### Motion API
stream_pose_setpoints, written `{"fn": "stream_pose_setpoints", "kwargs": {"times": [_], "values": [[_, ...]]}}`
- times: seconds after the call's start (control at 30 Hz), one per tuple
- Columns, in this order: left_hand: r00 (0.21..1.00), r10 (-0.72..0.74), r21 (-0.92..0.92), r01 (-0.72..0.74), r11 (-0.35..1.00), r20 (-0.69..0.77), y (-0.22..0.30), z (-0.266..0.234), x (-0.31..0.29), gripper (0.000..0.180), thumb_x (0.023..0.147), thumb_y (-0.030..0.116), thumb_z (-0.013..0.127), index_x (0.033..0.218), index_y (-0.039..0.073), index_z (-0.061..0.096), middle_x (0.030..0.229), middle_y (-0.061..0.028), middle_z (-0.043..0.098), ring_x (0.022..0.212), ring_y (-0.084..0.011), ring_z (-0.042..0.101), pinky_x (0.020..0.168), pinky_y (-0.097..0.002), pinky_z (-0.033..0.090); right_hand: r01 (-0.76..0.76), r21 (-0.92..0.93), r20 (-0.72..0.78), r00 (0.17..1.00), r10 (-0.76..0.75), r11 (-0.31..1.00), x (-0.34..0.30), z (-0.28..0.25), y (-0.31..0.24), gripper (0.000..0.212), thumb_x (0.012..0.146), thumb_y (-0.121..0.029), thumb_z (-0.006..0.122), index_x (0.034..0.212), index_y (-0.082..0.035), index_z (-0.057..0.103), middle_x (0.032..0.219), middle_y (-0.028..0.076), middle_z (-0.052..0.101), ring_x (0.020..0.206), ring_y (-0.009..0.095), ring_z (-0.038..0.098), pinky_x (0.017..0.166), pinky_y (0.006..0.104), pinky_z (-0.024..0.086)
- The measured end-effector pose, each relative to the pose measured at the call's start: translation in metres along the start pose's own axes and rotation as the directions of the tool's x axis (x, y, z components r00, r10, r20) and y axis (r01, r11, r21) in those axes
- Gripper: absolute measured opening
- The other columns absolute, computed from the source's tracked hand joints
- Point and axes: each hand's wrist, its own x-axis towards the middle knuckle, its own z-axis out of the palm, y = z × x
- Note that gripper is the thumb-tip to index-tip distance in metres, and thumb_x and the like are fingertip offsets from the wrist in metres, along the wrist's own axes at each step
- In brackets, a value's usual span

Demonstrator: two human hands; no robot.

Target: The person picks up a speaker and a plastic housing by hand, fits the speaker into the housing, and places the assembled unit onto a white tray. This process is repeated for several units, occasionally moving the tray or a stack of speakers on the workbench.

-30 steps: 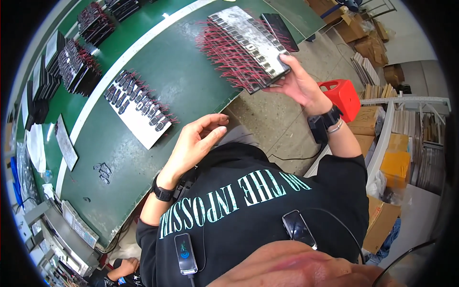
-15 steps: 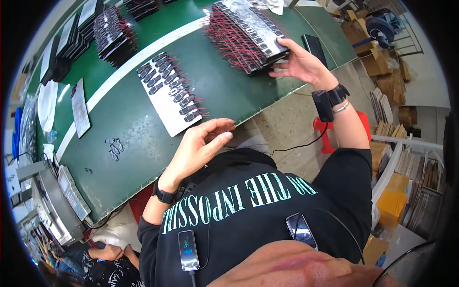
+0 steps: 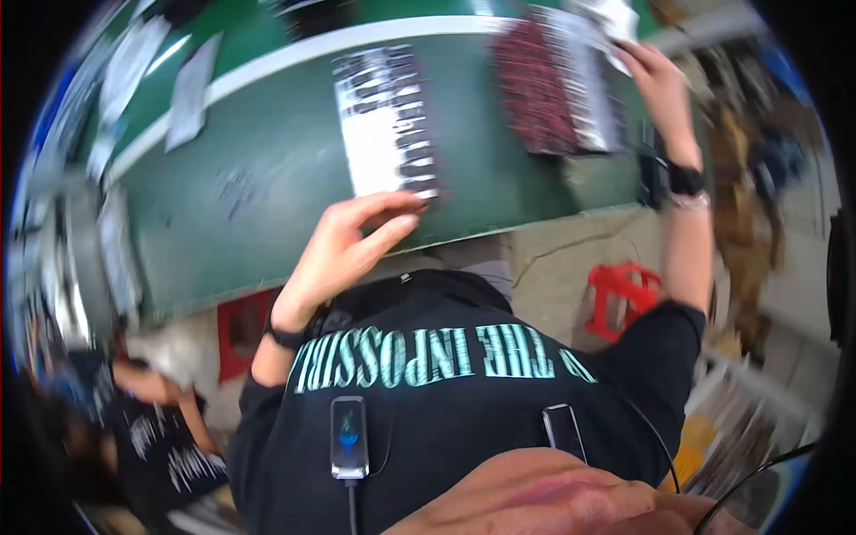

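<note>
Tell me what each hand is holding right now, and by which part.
The right hand grips the white card of dark red parts at its far right edge. The left hand holds nothing; its fingers hover at the near end of the white sheet of black parts.

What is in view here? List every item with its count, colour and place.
Table: one, green with a white stripe, across the upper half.
White sheet with dark parts: one, white and black, on the table just beyond the left hand.
Tray of red-wired parts: one, red and grey, on the table at the upper right, under the right hand.
Paper sheets: several, white, blurred, on the table's far left.
Stool: one, red, on the floor right of the person.
Co-worker: one, black printed shirt, lower left.
Clipped devices: two, dark, on the person's chest.
Left hand: open, fingers spread, at the table's near edge, by the sheet.
Right hand: on the tray's far right edge; dark wristband.
</note>
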Motion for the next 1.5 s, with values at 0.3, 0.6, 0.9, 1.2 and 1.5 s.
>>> {"fn": "stream_pose_setpoints", "kwargs": {"times": [0.3, 0.6, 0.9, 1.2, 1.5], "values": [[0.689, 0.101, 0.272, 0.144, 0.951, -0.718, -0.046, -0.08, -0.058, 0.021, 0.092, 0.017, 0.069, 0.107, 0.003, 0.072, 0.099, -0.0089, 0.074, 0.081, -0.0211, 0.071, 0.075, -0.0316, 0.054, -0.116, 0.0, 0.248, 0.962, 0.112, 0.993, 0.016, 0.008, 0.034, 0.029, 0.099, -0.017, 0.063, 0.123, 0.0, 0.067, 0.112, 0.005, 0.071, 0.099, 0.009, 0.062, 0.092, 0.0245, 0.046], [0.595, 0.492, 0.772, 0.508, 0.383, -0.636, -0.067, -0.098, -0.043, 0.019, 0.085, 0.026, 0.076, 0.095, 0.009, 0.075, 0.091, -0.0041, 0.067, 0.088, -0.0245, 0.064, 0.073, -0.0378, 0.054, -0.137, 0.129, 0.414, 0.907, 0.072, 0.982, 0.036, 0.008, 0.058, 0.029, 0.1, -0.017, 0.062, 0.123, 0.0, 0.062, 0.106, 0.003, 0.066, 0.093, 0.009, 0.057, 0.087, 0.0237, 0.045], [0.652, 0.466, 0.802, 0.501, 0.327, -0.597, -0.063, -0.094, -0.04, 0.017, 0.086, 0.026, 0.074, 0.095, 0.011, 0.074, 0.095, -0.0039, 0.067, 0.096, -0.0246, 0.064, 0.077, -0.0379, 0.055, -0.042, 0.128, 0.395, 0.919, -0.012, 0.991, 0.032, 0.0, 0.052, 0.025, 0.1, -0.018, 0.062, 0.115, 0.002, 0.06, 0.098, 0.001, 0.059, 0.093, 0.008, 0.053, 0.086, 0.022, 0.043], [0.635, 0.413, 0.705, 0.309, 0.638, -0.653, -0.054, -0.097, -0.03, 0.022, 0.093, 0.019, 0.069, 0.109, 0.005, 0.07, 0.095, -0.0076, 0.073, 0.08, -0.0184, 0.067, 0.072, -0.0321, 0.053, -0.012, 0.387, 0.015, 1.0, 0.006, 0.922, -0.014, -0.028, -0.05, 0.024, 0.09, -0.011, 0.067, 0.111, 0.0, 0.065, 0.097, 0.013, 0.071, 0.089, 0.015, 0.065, 0.08, 0.0321, 0.052], [0.637, 0.302, 0.488, 0.134, 0.862, -0.709, -0.047, -0.086, -0.012, 0.029, 0.099, 0.01, 0.062, 0.126, 0.001, 0.066, 0.092, -0.0041, 0.07, 0.075, -0.0064, 0.06, 0.07, -0.0231, 0.051, 0.341, 0.681, -0.232, 0.94, -0.251, 0.648, -0.023, -0.006, -0.018, 0.022, 0.092, -0.01, 0.066, 0.111, 0.001, 0.068, 0.094, 0.009, 0.072, 0.088, 0.014, 0.065, 0.08, 0.0298, 0.052]]}}
